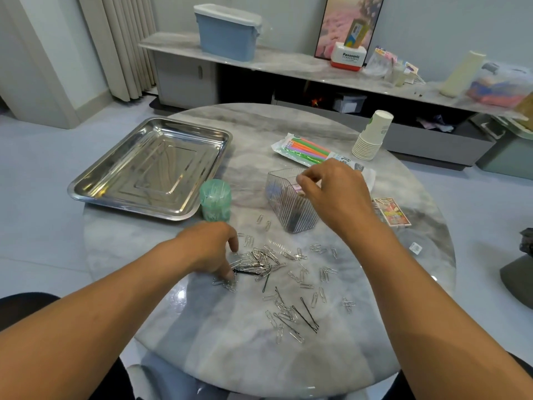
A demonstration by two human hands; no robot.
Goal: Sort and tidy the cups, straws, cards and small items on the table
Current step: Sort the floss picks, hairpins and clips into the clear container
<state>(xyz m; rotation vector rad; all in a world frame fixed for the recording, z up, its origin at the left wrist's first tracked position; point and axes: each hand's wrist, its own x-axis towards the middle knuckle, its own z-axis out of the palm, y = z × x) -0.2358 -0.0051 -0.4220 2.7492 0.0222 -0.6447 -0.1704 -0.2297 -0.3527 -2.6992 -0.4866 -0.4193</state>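
From the head view, paper clips [277,272] and black hairpins [305,316] lie scattered on the round table [259,125], at six o'clock of the clear ribbed box [291,203]. To do this step well, I'd pick out hairpins singly, keeping clips behind. The left hand [210,249] reaches palm-down, fingertips together on a hairpin [248,272] in the pile. The right hand [334,192] hovers over the box's rim, fingers pinched; what they hold I cannot tell.

A glossy marble-look table [202,327] bears a mirror-bright steel tray [95,194], wire paper clips [259,259] and a ribbed clear-plastic box [300,220].
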